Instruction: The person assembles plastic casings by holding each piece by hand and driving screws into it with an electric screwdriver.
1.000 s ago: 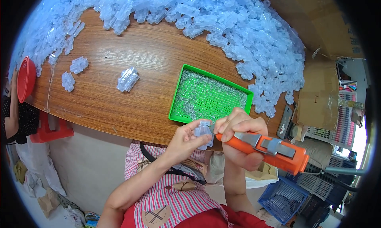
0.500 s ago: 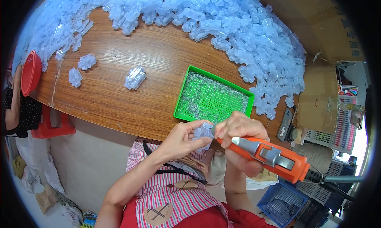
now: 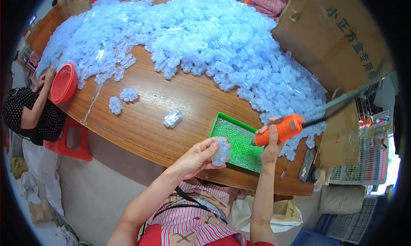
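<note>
My left hand [image 3: 196, 159] grips a clear, bluish plastic piece [image 3: 221, 152] with ridged sides, pinched between thumb and fingers just off the table's front edge. My right hand [image 3: 270, 146] is wrapped round an orange power screwdriver [image 3: 287, 127], its dark nose pointing left over the green tray [image 3: 219, 114]. Tool and plastic piece are apart. Small silver screws [image 3: 231, 132] lie scattered in the tray; whether one sits on the driver's tip is too small to tell. Left of the tray rest three loose clear pieces [image 3: 173, 117].
A large heap of clear plastic pieces [image 3: 205, 44] covers the table's far side. Cardboard [image 3: 338, 36] stands at the right, near a phone [image 3: 306, 165]. At left, a co-worker's dotted sleeve [image 3: 30, 113] is near a red basket [image 3: 64, 84] and red stool [image 3: 72, 139]. Another person [image 3: 267, 2] sits opposite.
The screwdriver has come away from the plastic piece and swung up over the tray, its nose now pointing left. My left hand still holds the piece. The view has tilted upward.
</note>
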Available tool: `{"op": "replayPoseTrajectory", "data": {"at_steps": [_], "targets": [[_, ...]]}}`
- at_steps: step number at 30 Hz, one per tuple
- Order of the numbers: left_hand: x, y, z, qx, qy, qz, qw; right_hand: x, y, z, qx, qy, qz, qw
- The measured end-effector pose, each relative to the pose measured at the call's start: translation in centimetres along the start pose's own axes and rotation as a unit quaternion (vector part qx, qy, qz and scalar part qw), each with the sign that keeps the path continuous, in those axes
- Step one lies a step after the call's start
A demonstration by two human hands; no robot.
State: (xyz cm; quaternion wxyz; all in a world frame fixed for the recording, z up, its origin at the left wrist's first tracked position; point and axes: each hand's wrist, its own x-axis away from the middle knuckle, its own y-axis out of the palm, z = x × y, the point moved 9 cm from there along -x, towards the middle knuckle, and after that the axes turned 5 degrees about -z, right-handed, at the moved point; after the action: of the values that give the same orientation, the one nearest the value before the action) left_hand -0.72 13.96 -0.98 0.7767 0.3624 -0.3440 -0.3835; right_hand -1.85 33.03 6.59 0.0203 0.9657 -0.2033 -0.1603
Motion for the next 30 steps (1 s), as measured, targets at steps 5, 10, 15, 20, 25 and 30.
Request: {"op": "replayPoseTrajectory", "data": {"at_steps": [5, 10, 15, 20, 25, 30], "targets": [[0.8, 1.3, 1.5, -0.034, 0.024, -0.014, 0.999, 0.9, -1.1, -0.6, 0.104, 0.0, -0.036, 0.994], [1.3, 2.9, 3.2, -0.166, 0.082, -0.064, 0.981, 5.1, -1.7, -4.2, 0.227, -0.059, 0.167, 0.958], [1.2, 3.0, 2.4, 0.017, 0.019, -0.083, 0.996, 8.2, 2.5, -4.0, 0.168, -0.035, -0.007, 0.985], [1.2, 3.1, 1.2, 0.166, -0.037, -0.142, 0.975, 6.8, 6.7, -3.3, 0.139, 0.029, -0.164, 0.976], [1.4, 1.7, 1.0, 0.196, -0.037, -0.108, 0.974, 7.0, 7.4, -0.6, 0.03, 0.17, -0.168, 0.971], [1.8, 0.2, 1.3, 0.095, -0.021, -0.053, 0.994, 6.7, 8.4, -1.5, 0.063, 0.088, -0.163, 0.981]]}}
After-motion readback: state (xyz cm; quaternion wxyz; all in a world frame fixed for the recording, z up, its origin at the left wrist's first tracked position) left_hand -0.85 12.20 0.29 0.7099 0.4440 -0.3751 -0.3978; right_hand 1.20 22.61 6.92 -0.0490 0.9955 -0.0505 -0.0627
